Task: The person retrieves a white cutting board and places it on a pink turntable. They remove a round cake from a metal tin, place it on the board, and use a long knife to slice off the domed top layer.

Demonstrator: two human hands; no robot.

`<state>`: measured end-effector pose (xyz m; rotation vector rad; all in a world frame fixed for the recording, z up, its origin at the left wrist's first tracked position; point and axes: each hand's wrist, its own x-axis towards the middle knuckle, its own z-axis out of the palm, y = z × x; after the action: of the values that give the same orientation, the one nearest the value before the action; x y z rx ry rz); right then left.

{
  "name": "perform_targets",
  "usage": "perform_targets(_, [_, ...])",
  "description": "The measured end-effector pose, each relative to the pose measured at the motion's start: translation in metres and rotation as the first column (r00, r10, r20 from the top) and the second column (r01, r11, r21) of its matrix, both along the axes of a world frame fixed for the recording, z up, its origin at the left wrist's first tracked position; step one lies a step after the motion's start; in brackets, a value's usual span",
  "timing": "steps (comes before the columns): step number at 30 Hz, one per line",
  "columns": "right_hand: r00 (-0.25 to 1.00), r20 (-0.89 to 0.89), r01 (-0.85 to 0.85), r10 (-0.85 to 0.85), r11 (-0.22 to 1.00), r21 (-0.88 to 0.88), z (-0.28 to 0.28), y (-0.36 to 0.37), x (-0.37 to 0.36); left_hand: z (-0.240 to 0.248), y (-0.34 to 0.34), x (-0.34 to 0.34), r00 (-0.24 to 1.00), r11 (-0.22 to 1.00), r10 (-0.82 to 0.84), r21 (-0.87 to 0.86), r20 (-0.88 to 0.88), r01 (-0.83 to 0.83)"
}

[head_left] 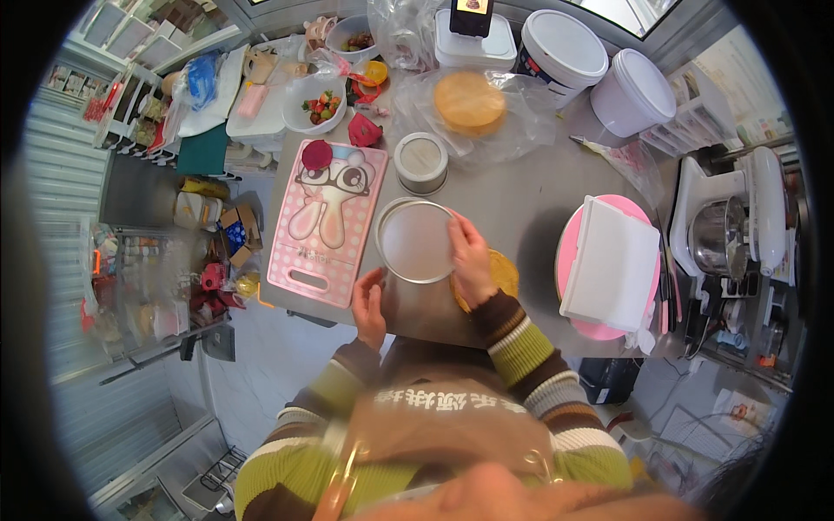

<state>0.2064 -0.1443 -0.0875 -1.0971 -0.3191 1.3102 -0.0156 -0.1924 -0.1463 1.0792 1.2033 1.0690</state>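
Observation:
A round silver cake pan (pixel 417 241) is in the middle of the metal table. My right hand (pixel 472 260) is closed on its right rim, thumb and fingers pinching the edge. Beneath that hand and wrist lies a golden round cake layer (pixel 506 276), partly hidden. My left hand (pixel 369 310) is just below the pan's lower left edge, fingers loosely extended and nothing in them. Just beyond the pan stands a round, light-coloured container (pixel 421 162). To the left is a pink cutting board (pixel 328 217) with a rabbit picture and a cut dragon fruit half (pixel 317 155) on it.
At the back are a bowl of strawberries (pixel 314 102), another cake layer (pixel 469 102) on plastic film, and white lidded buckets (pixel 565 52). A white tray-like box (pixel 610 265) rests on a pink round board (pixel 569 239) at right, near a stand mixer (pixel 764 208).

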Motion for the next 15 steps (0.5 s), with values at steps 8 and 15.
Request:
perform_targets(8, [0.75, 0.653, 0.193, -0.105, 0.979, -0.064, -0.015, -0.059, 0.045, 0.0, 0.016, -0.002, 0.995, 0.874, -0.104, -0.478, -0.007, 0.088])
perform_targets(15, [0.645, 0.757, 0.289, 0.104, 0.884, -0.367, -0.056, -0.137, 0.071, 0.02, 0.007, 0.074, 0.873, 0.673, -0.485, -0.611, 0.062, 0.417])
